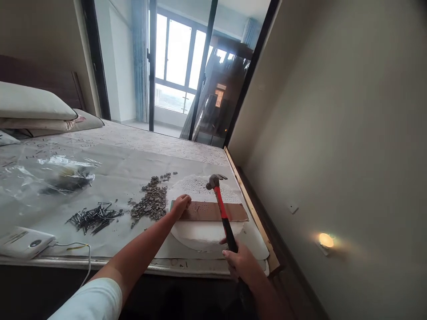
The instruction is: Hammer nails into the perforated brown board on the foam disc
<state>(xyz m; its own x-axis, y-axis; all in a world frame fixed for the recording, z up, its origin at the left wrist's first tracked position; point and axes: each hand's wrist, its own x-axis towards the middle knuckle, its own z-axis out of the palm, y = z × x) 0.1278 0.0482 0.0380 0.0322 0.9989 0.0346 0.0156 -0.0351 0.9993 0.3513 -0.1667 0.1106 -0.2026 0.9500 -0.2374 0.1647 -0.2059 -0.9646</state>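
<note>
My right hand (240,262) is closed round the black grip of a claw hammer (221,208) with a red shaft; its steel head is raised above a brown wooden strip (213,212). The strip lies across a round white foam block (203,231) on the bed. My left hand (181,204) rests on the strip's left end with its fingers curled, pressing it down. Rows of small holes or nail heads dot the strip near the middle.
A pile of dark nails (93,217) and a heap of grey bits (151,201) lie on the covered mattress (110,164). A clear plastic bag (63,175), a white device with cable (25,242), pillows (33,104), a wall (333,133) with a glowing night light (326,240).
</note>
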